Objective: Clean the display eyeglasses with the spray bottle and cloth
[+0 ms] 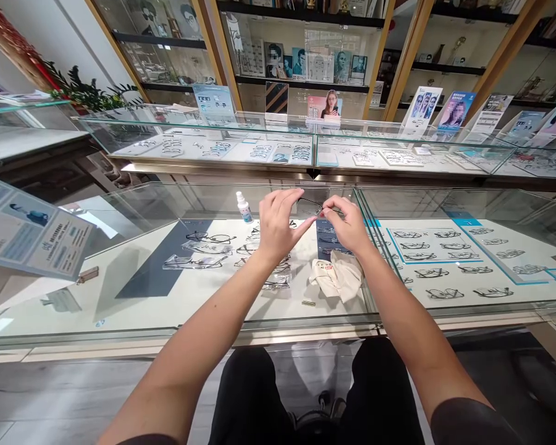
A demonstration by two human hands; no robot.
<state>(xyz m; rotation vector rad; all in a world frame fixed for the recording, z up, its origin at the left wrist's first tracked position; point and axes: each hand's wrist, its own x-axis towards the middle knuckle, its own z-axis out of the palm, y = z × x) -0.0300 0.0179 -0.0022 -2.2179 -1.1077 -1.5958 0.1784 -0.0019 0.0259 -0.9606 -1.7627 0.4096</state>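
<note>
Eyeglasses (pixel 311 206) between left hand (pixel 278 226) and right hand (pixel 350 226)

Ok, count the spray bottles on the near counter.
1: the bottle stands on the counter, just left of the left hand. More may be hidden behind it.

1. Bright, even indoor light; colours clean; no corner dim.
2. The glass tabletop (pixel 134 204) shows pale reflections; a white glare patch lies at its left side.
3. Shadows are soft and faint; the left hand (pixel 278 225) and right hand (pixel 351 225) are sharp, without motion blur; the thin spectacle frame (pixel 311 207) pinched between them is crisp though small.
4. Wide-lens distortion bows straight edges and tilts uprights toward the corners.
5. The back shelves (pixel 306 80) are slightly soft; their small print is unreadable.
</note>
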